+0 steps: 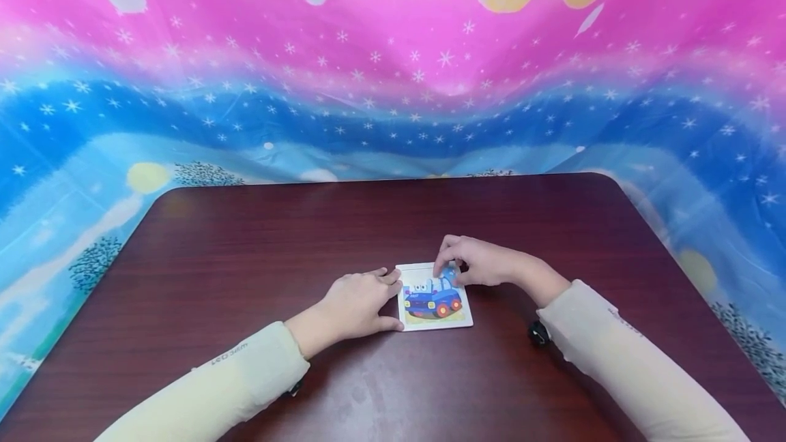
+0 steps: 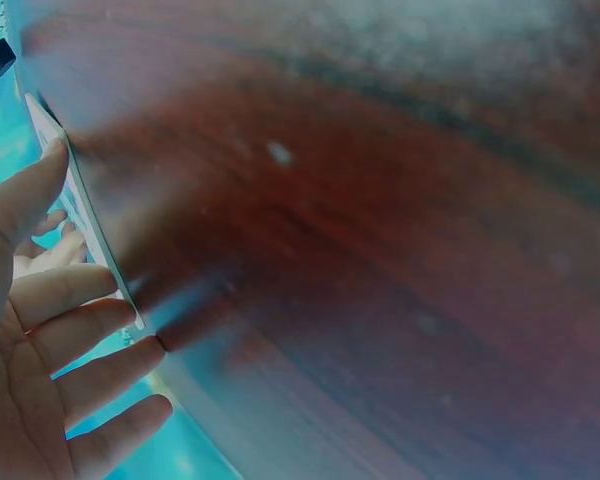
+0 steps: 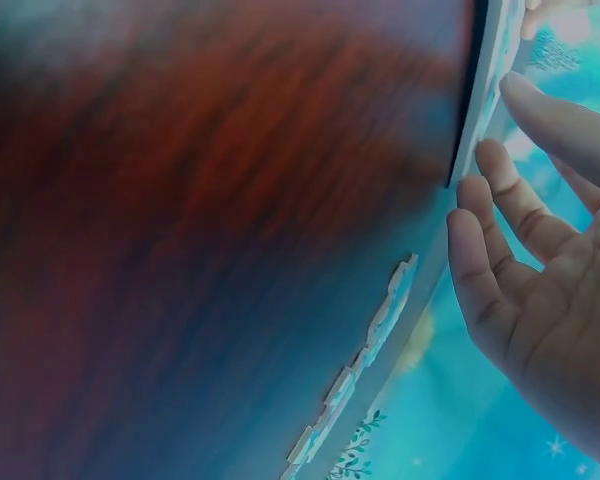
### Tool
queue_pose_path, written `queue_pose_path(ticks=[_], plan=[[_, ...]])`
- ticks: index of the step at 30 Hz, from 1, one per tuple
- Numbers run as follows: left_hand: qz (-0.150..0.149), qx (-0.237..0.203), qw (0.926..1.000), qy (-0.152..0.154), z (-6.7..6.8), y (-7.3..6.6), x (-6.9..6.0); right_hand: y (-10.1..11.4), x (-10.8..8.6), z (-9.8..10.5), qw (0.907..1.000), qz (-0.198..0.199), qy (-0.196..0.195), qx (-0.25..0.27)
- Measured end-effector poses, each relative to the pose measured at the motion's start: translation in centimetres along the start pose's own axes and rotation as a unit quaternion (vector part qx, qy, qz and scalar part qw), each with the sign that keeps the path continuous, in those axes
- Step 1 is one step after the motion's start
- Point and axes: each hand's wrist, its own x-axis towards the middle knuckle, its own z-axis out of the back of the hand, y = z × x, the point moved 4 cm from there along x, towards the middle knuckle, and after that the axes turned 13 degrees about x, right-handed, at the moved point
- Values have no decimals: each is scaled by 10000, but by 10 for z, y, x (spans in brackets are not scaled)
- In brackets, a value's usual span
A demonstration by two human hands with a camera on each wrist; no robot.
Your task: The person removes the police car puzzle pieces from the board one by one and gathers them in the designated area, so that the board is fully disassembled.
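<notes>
A small square jigsaw puzzle (image 1: 432, 309) with a white frame lies on the table, its picture a blue cartoon car with red wheels. At its left edge rests my left hand (image 1: 359, 305), the thumb by the near corner and the other fingers farther up. Those fingers look fairly straight in the left wrist view, beside the thin board edge (image 2: 98, 235). My right hand (image 1: 485, 261) reaches over the top right corner, and its bent fingertips touch the picture there. In the right wrist view, the right hand (image 3: 550, 260) has its fingers spread beside the frame edge (image 3: 480, 95). Its hand hides that corner.
The dark red-brown table (image 1: 276, 230) stretches around the puzzle. Behind and beside it hangs a pink and blue patterned cloth (image 1: 393, 87). A jagged, pale-edged strip (image 3: 355, 365) shows in the right wrist view; I cannot tell exactly what it is.
</notes>
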Motion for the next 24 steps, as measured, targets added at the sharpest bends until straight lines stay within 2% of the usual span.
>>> queue_pose_path(ticks=[11, 18, 24], plan=[[19, 5, 10000, -30, 1, 0, 2, -1, 1, 1, 9998, -119, 6, -144], [41, 11, 10000, -13, 2, 0, 2, 1, 2, -1, 9994, 80, -8, -346], [39, 7, 10000, -16, 1, -1, 1, -2, 1, -5, 9992, 96, -42, -396]])
